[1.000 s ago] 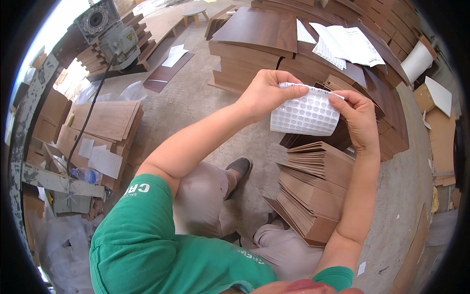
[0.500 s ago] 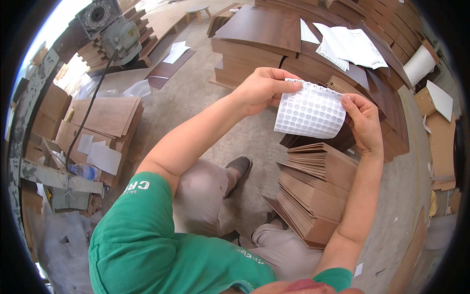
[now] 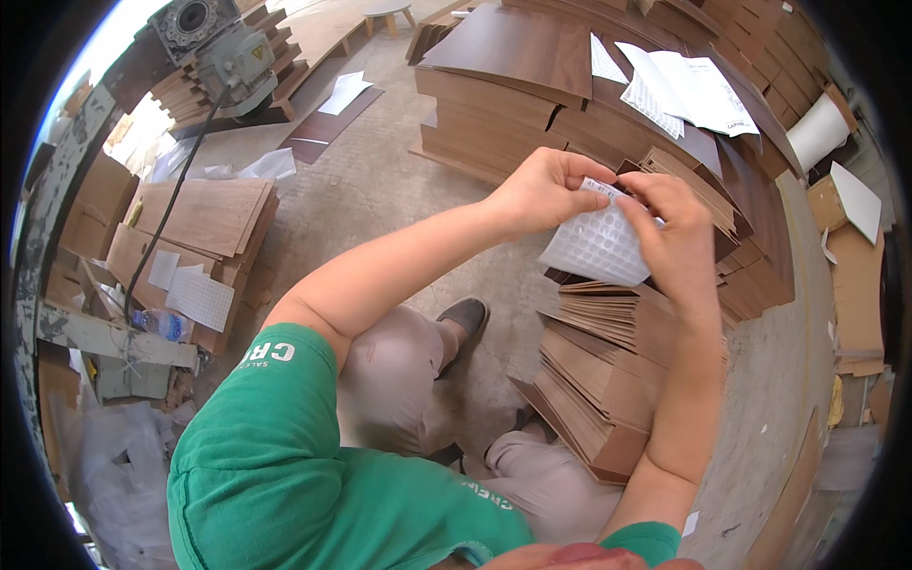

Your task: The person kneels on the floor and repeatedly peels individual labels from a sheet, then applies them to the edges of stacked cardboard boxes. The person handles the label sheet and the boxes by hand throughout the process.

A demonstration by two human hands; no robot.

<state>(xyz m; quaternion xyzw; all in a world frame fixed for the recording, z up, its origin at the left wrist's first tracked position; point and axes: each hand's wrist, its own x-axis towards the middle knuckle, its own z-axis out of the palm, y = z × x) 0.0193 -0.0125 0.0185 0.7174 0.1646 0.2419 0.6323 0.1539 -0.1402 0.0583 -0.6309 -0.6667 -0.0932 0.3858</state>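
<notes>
While both hands (image 3: 541, 195) (image 3: 679, 228) pinch a dotted sheet (image 3: 594, 245), stacked brown panels (image 3: 489, 123) crowd the concrete floor (image 3: 380, 161).

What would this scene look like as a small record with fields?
Sheet: white, with rows of grey dots, held up in front of the person
Left grip: pinches the sheet's top edge
Right grip: fingertips at the same edge, close to the left's; whether they pinch is unclear
Near the legs: thin brown boards, partly fanned
Beyond: stacked brown panels, papers on top
Left side: motor, black cable, bottle
</notes>
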